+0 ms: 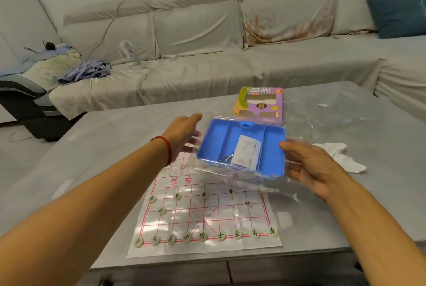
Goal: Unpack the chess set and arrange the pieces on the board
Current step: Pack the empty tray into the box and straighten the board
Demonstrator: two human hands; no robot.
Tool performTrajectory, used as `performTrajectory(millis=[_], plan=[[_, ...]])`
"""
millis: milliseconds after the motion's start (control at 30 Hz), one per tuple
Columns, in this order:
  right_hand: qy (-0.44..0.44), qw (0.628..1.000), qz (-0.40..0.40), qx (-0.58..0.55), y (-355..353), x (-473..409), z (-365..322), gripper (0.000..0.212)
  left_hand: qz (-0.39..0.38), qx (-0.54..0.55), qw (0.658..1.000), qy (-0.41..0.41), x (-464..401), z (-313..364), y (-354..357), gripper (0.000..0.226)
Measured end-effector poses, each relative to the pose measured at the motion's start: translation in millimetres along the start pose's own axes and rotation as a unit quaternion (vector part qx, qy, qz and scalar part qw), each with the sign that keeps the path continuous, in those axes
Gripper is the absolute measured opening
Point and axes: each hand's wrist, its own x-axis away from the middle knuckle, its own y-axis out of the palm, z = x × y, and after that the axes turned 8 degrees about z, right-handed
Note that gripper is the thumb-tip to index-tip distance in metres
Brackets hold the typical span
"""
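Observation:
A blue plastic tray [272, 159] in a clear case hangs tilted above the far half of the paper chess board [202, 207]. It holds a folded paper slip [245, 152] and a small metal ring. My left hand [184, 133] holds the tray's left edge, its fingers blurred. My right hand [309, 163] grips the right edge, thumb on top and fingers under the clear plastic. Pale round pieces with dark characters [202, 236] stand in rows on the board's near half. One piece with a red mark [182, 166] lies near my left wrist. The case hides the board's far side.
The purple chess box [258, 103] lies behind the tray on the grey table [92, 159]. Crumpled clear wrap [334, 110] and a white tissue [341, 156] lie to the right. A grey sofa [207, 55] with a small fan [126, 50] stands beyond the table.

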Motion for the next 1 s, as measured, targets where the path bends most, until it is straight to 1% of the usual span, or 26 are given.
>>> performTrajectory(millis=[67,100,167,200,267,300,367,400,433,500,533,600,667,733,800,900,1000], plan=[[-0.018,0.998,0.054,-0.033,-13,-12,-11,0.021,0.049,-0.044,0.997,0.028,-23,2,20,0.042],[-0.026,0.995,0.081,-0.055,-19,-17,-15,0.017,0.076,-0.083,0.992,0.055,-34,1,30,0.044],[-0.05,0.985,0.131,-0.101,-30,-30,-22,0.012,0.11,-0.198,0.965,0.136,-58,-4,51,0.049],[-0.062,0.979,0.151,-0.121,-33,-35,-25,0.01,0.107,-0.253,0.946,0.172,-70,-5,62,0.054],[-0.078,0.969,0.181,-0.149,-38,-44,-28,0.007,0.067,-0.351,0.909,0.217,-91,-8,84,0.068],[-0.083,0.964,0.193,-0.161,-39,-47,-29,0.007,0.039,-0.4,0.884,0.239,-103,-9,96,0.076],[-0.091,0.956,0.211,-0.185,-41,-53,-30,0.009,-0.012,-0.492,0.822,0.286,-127,-8,116,0.091],[-0.094,0.951,0.218,-0.197,-42,-55,-31,0.01,-0.031,-0.52,0.799,0.3,-143,-8,124,0.095],[-0.098,0.947,0.223,-0.207,-43,-57,-32,0.009,-0.047,-0.535,0.785,0.309,-156,-6,132,0.093],[-0.104,0.943,0.227,-0.221,-47,-61,-32,0.008,-0.063,-0.552,0.773,0.305,-180,-5,142,0.084],[-0.105,0.942,0.227,-0.224,-47,-62,-32,0.012,-0.068,-0.549,0.771,0.315,-185,-6,145,0.082],[-0.102,0.94,0.227,-0.233,-47,-66,-32,0.033,-0.078,-0.531,0.767,0.352,-187,-7,149,0.075],[-0.099,0.939,0.225,-0.241,-45,-67,-32,0.046,-0.07,-0.5,0.782,0.365,-187,-9,150,0.059],[-0.1,0.936,0.227,-0.249,-44,-68,-32,0.048,-0.031,-0.499,0.789,0.357,-189,-8,147,0.041],[-0.105,0.931,0.233,-0.259,-43,-65,-33,0.046,0.023,-0.506,0.784,0.359,-188,-2,138,0.027],[-0.119,0.926,0.232,-0.271,-41,-57,-34,0.042,0.098,-0.501,0.783,0.356,-184,16,113,0.02],[-0.116,0.932,0.216,-0.265,-34,-50,-34,0.032,0.144,-0.512,0.77,0.352,-176,35,73,0.018]])
